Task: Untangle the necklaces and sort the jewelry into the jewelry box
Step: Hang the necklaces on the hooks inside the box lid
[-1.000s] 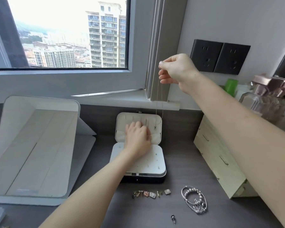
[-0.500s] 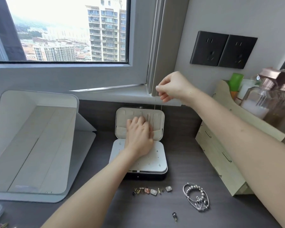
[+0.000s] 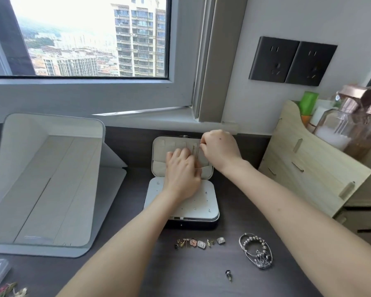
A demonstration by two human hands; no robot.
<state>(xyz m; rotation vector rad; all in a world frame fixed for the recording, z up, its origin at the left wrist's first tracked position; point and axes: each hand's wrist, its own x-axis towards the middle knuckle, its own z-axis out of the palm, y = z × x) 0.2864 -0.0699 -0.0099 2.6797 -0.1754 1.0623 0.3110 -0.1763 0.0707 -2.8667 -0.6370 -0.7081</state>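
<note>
**A:** From the head view, where is the necklace?

**B:** The thin necklace chain hangs against the raised lid of the open jewelry box. The right hand has its fingers pinched together on the chain's top end, by the lid's upper edge. The left hand lies on the lining with its fingers stretched out, pressing, not gripping.

**A:** What's the risk?

**B:** If the pinch lets go before the chain catches its hook, I'd expect it to slide down and bunch into a fresh knot. Pressing too hard could push the lid backward. I can't tell whether the chain's lower end is tucked into the pocket.

**A:** And the rest?

**B:** The earrings, bracelets and a lone stud lie loose on the surface. A sweeping forearm could scatter them.
</note>
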